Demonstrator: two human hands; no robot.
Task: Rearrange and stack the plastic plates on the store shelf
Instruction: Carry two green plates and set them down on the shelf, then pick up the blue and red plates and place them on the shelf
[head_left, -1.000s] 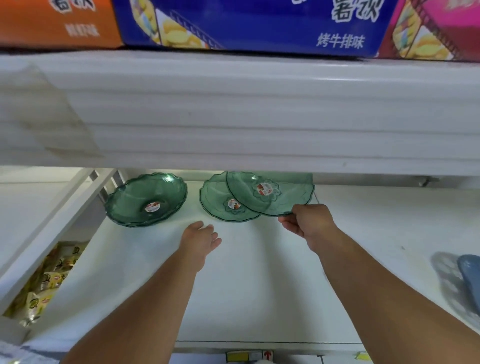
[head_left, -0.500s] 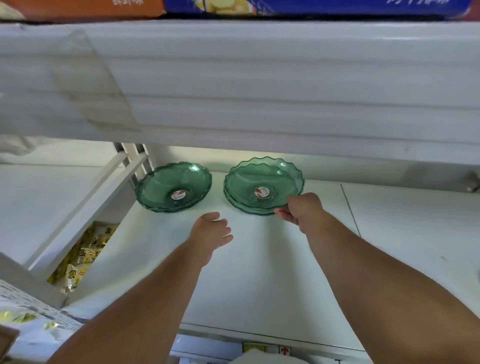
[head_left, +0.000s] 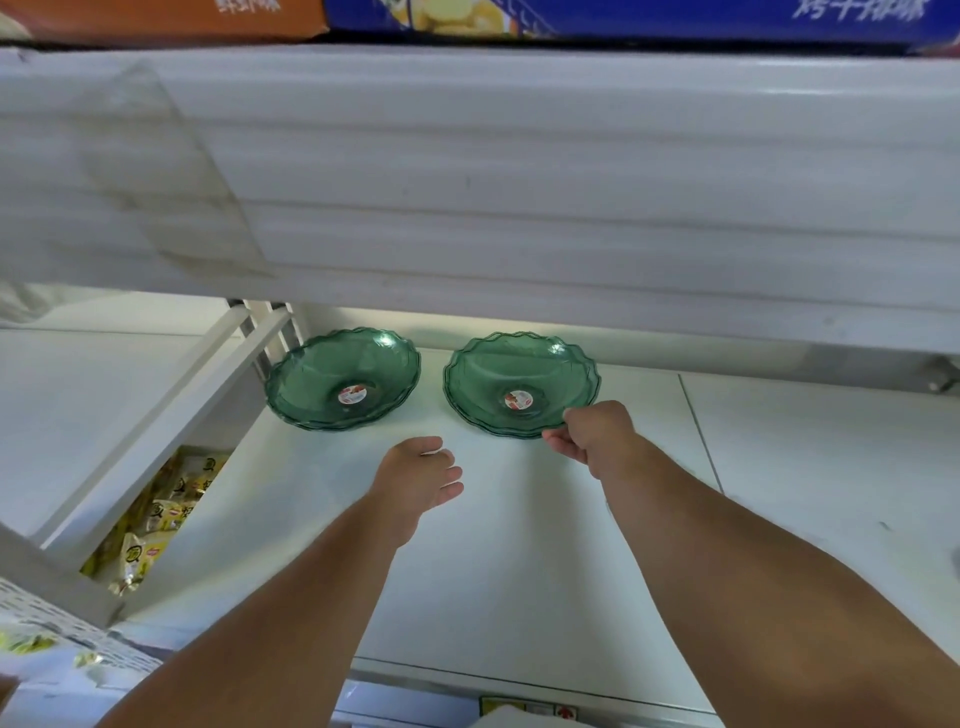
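Forearms reach in from the near edge over a white store shelf (head_left: 519, 571). The left hand (head_left: 418, 480) hovers above the shelf with fingers loosely extended, grasping nothing, a short way in front of the gap between two stacks. The right hand (head_left: 589, 434) pinches the near rim of the right stack of green plastic plates (head_left: 519, 387), which sits flat on the shelf. Beside it, apart, the left stack of green plates (head_left: 343, 379) leans slightly against a white divider rail (head_left: 171, 426). Yellow snack packets (head_left: 150, 514) lie below at left; orange and blue cartons (head_left: 623, 18) top the upper shelf.
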